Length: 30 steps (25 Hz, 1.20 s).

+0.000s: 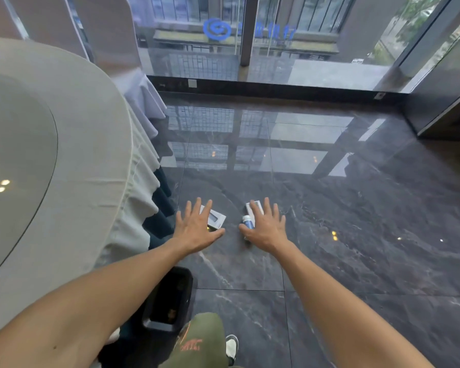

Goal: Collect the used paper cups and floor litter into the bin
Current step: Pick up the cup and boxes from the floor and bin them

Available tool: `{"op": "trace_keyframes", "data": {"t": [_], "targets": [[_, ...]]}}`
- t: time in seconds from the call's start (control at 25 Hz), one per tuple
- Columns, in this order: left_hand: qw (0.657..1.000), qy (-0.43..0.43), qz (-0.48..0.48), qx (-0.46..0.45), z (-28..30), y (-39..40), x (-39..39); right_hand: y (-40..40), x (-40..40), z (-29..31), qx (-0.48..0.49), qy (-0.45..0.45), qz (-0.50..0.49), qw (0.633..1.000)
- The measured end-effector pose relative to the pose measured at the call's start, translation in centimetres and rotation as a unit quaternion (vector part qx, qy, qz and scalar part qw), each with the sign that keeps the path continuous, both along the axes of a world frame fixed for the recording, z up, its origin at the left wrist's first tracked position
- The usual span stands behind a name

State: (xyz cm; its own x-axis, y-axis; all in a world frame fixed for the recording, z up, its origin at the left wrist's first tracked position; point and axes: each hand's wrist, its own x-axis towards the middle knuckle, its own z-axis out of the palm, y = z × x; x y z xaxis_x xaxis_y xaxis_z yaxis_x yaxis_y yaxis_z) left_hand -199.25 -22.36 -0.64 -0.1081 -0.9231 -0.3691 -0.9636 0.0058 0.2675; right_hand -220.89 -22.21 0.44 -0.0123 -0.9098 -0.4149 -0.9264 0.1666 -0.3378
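Two bare hands, left hand [197, 229] and right hand [266, 227], hang spread and empty; a small white cardboard box [216, 220] shows beyond the left. A small blue bottle with white cap [247, 221] peeks beside the right thumb; a black plastic bin [168, 298] sits under the left forearm.

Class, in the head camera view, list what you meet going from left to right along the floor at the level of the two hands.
Round table's draped cloth → left hand → left small box → small blue bottle → right hand → bare dark floor.
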Motion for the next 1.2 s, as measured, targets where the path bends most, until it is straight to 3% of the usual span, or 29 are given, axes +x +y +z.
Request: {"op": "trace_keyframes", "data": {"t": [0.2,0.56,0.92,1.2], "targets": [[0.998,-0.05,-0.035,0.008,-0.8,-3.7,-2.9,-4.3,-3.2,-0.3,-0.071,0.03,-0.024,0.997],[0.999,0.027,-0.02,0.022,-6.9,-16.4,-8.6,-14.7,-10.2,-6.0,0.025,0.048,-0.038,0.998],[0.995,0.01,-0.01,0.102,-13.4,-23.9,-10.0,-23.7,-14.4,-13.3,0.102,0.022,-0.019,0.994],[0.992,0.034,0.013,0.123,-23.6,-27.9,-13.0,-29.8,-16.7,-24.3,0.144,0.01,0.001,0.989]]}}
